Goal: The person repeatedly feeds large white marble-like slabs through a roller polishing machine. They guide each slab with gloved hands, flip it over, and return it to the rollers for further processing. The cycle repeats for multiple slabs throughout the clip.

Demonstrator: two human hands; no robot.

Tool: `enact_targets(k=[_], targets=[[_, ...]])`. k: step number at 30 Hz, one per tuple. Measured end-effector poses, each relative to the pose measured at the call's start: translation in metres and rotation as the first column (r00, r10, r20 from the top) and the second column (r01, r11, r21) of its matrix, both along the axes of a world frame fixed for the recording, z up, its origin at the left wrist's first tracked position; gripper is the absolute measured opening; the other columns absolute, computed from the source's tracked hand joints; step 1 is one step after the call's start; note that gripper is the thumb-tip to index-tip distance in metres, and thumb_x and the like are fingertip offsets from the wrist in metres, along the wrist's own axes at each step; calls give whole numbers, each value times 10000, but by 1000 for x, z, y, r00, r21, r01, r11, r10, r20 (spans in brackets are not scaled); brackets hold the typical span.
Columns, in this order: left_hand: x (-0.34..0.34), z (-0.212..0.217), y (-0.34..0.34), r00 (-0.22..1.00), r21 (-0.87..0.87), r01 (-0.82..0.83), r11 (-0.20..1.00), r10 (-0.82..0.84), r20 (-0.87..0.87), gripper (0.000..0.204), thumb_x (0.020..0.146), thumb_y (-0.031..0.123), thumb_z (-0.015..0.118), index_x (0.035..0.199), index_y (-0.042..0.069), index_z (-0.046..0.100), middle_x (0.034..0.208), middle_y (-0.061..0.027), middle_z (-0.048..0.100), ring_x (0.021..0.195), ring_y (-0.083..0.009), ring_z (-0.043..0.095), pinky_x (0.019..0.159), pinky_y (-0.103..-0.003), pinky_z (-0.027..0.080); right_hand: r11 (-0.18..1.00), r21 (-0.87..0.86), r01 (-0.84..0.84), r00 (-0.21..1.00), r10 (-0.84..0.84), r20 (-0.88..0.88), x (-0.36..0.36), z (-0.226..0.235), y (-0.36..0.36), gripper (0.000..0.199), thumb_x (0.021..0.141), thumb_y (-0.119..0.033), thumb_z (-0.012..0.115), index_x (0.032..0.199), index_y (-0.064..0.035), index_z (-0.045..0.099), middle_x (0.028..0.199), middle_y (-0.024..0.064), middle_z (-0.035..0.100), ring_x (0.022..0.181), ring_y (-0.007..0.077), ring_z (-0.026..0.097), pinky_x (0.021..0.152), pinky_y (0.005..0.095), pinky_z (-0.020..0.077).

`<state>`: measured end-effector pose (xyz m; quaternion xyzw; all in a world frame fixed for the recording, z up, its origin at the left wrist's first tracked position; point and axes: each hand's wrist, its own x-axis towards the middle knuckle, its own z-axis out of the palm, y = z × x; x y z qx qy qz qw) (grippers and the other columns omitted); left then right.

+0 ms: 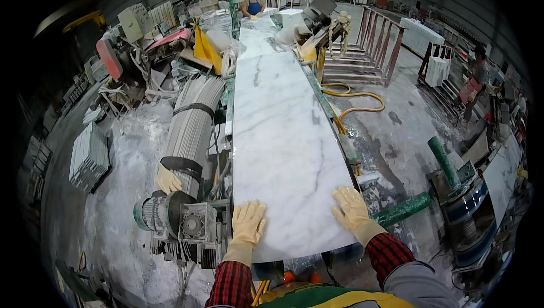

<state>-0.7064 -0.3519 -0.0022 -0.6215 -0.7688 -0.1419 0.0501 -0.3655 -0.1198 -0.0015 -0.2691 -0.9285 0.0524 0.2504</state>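
A long white marble slab [283, 149] with grey veins lies flat in front of me and runs away toward a machine at the far end. My left hand [248, 223], in a cream rubber glove, rests on the slab's near left edge with its fingers stretched forward. On the near right edge lies my right hand [351, 210], gloved alike, its fingers spread over the stone. Neither hand is wrapped round anything. The slab's surface looks wet and shiny.
A grey motor [156, 214] and a strapped bundle of long strips [192, 121] stand left of the slab. Green rollers [402, 209] jut out at right. A yellow hose [362, 108] curls on the floor by a metal rack [368, 47]. A co-worker [252, 6] stands at the far end.
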Motion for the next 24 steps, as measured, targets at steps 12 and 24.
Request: enact_targets(k=[12, 24], targets=[[1, -9, -5, 1000, 49, 9, 999, -10, 28, 504, 1035, 330, 635, 1514, 173, 613, 1577, -159, 588, 1475, -417, 520, 1251, -606, 324, 1000, -20, 2, 1000, -2, -21, 4, 4, -7, 550, 944, -303, 742, 1433, -66, 654, 1513, 212, 628, 1451, 404, 536, 1262, 544, 367], [15, 0, -14, 992, -46, -127, 991, 126, -17, 521, 1027, 329, 650, 1527, 207, 576, 1616, -109, 547, 1523, -394, 464, 1270, -666, 255, 1000, -23, 3, 1000, -3, -23, 11, -1, -13, 551, 945, -315, 740, 1428, -66, 646, 1509, 211, 628, 1443, 403, 534, 1264, 544, 357]])
